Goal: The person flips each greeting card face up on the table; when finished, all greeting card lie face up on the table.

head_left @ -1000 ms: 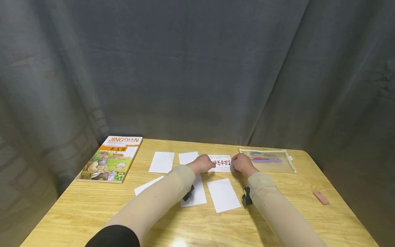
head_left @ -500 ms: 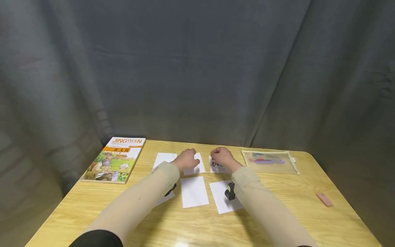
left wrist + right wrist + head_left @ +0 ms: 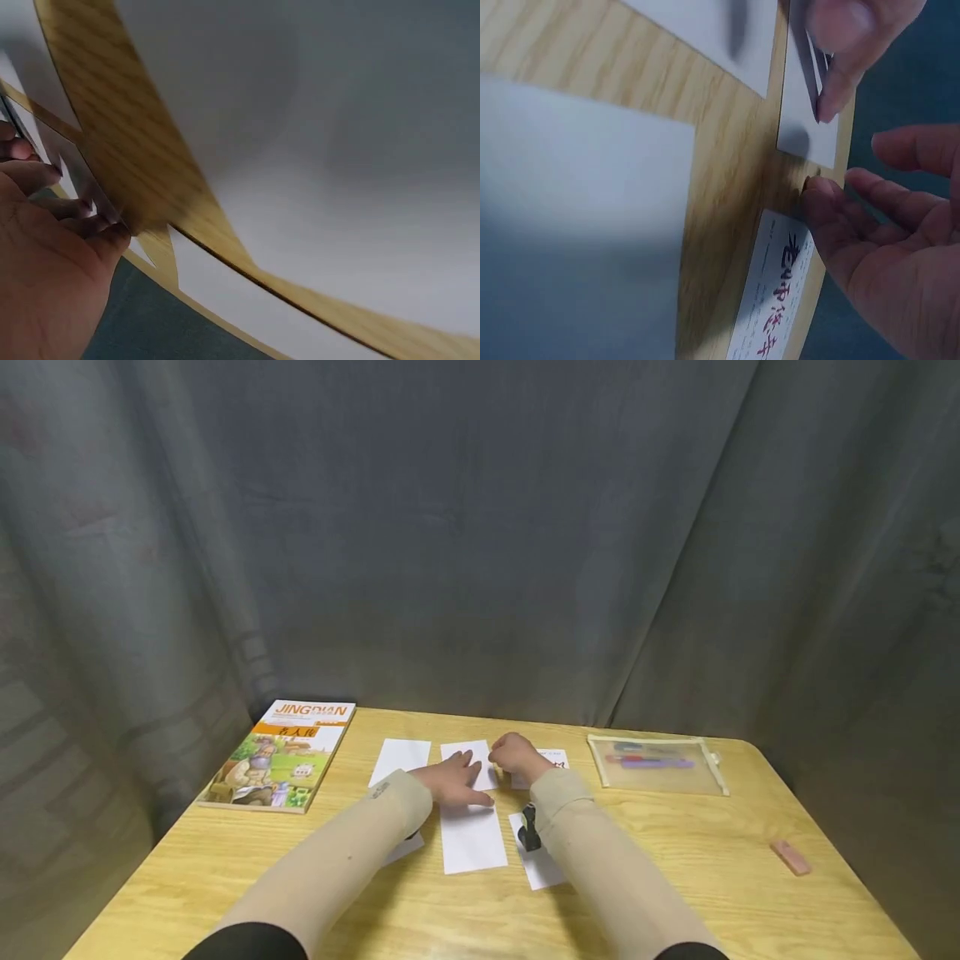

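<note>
My left hand (image 3: pixel 453 779) lies with fingers spread over the back middle white card (image 3: pixel 459 747); its fingertips touch the card. Just right of it, my right hand (image 3: pixel 519 755) is by that card's right edge, partly covering the card printed with red characters (image 3: pixel 557 758). In the right wrist view, the right fingertips (image 3: pixel 821 187) are at the gap between the printed card (image 3: pixel 769 292) and the white card (image 3: pixel 802 124), with the thumb apart from them. The left wrist view shows my left hand (image 3: pixel 45 277) at a card's edge.
More white cards lie around: back left (image 3: pixel 401 756), front left (image 3: pixel 405 848), front middle (image 3: pixel 474 843) and front right (image 3: pixel 543 868). A magazine (image 3: pixel 281 756) is at the left. A clear zip pouch with pens (image 3: pixel 660 777) and a pink eraser (image 3: pixel 791 857) are at the right.
Both hands have left the printed card's sides and moved left to the back middle card. The left hand arrived there first and its fingers have spread.
</note>
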